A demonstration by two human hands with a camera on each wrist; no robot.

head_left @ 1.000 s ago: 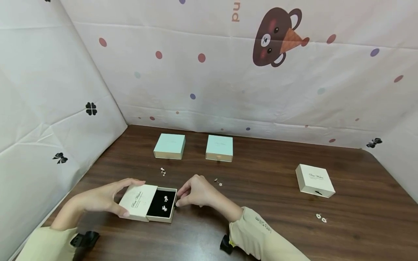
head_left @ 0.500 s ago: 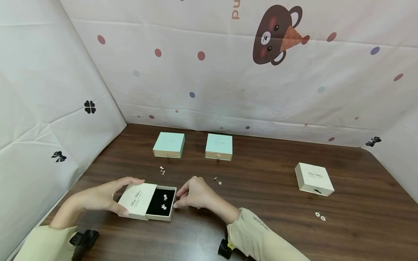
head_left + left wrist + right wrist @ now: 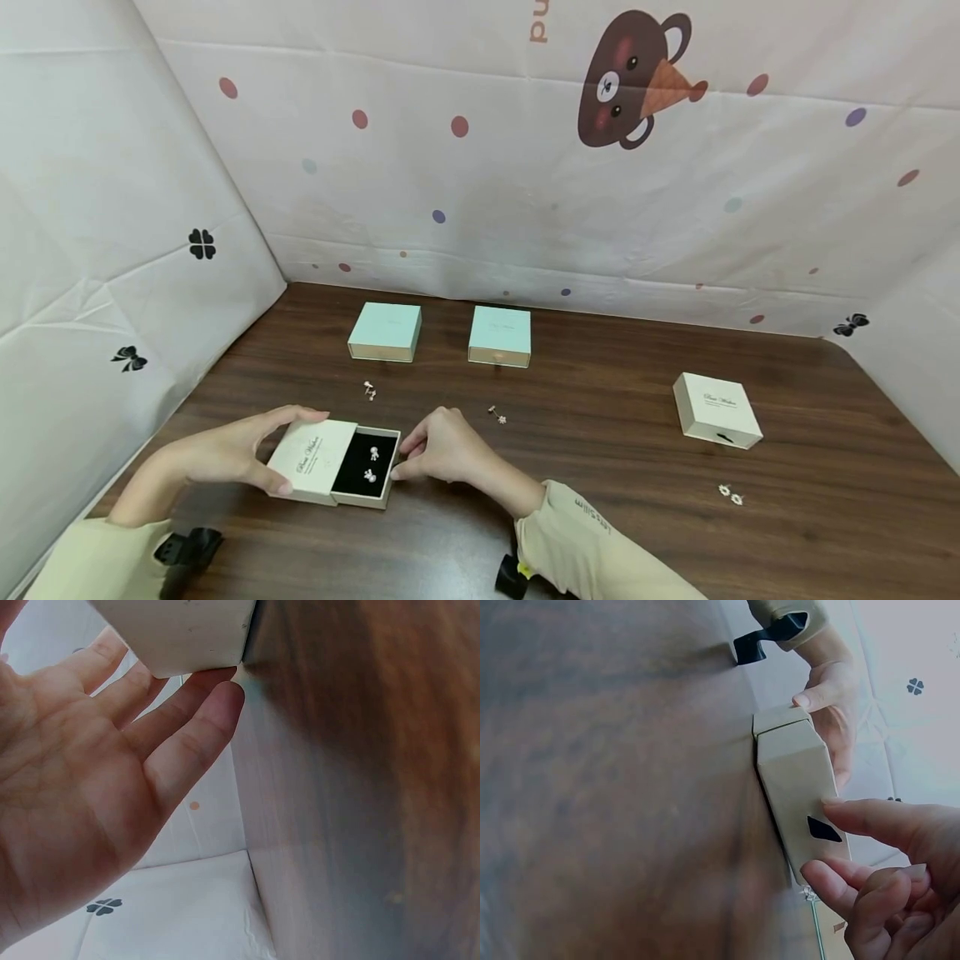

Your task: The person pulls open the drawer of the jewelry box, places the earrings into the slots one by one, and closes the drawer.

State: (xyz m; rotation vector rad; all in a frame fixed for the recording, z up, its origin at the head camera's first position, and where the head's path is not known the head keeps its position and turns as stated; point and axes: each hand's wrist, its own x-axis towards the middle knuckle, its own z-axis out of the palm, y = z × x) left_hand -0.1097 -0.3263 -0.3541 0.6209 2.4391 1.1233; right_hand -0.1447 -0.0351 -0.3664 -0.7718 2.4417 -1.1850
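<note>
My left hand [image 3: 217,450] grips the outer sleeve of a white jewelry box [image 3: 313,457], thumb at the near side and fingers at the far side. The box's drawer [image 3: 384,471] sticks out to the right, its black lining bearing a pair of stud earrings [image 3: 371,476]. At the drawer front is my right hand [image 3: 448,450]. In the right wrist view its thumb and a fingertip touch the front panel [image 3: 795,806] on either side of a black pull tab [image 3: 824,829], which hangs free between them.
Two mint boxes [image 3: 385,332] stand at the back, with loose earrings [image 3: 370,391] in front of each. Farther right lies a closed white box [image 3: 717,408], with another pair of earrings [image 3: 731,495] before it. Fabric walls [image 3: 465,167] bound the wooden table [image 3: 600,433].
My right thumb has shifted left onto the drawer front, off the pull tab area. The drawer has slid slightly into the sleeve. My left hand keeps its hold.
</note>
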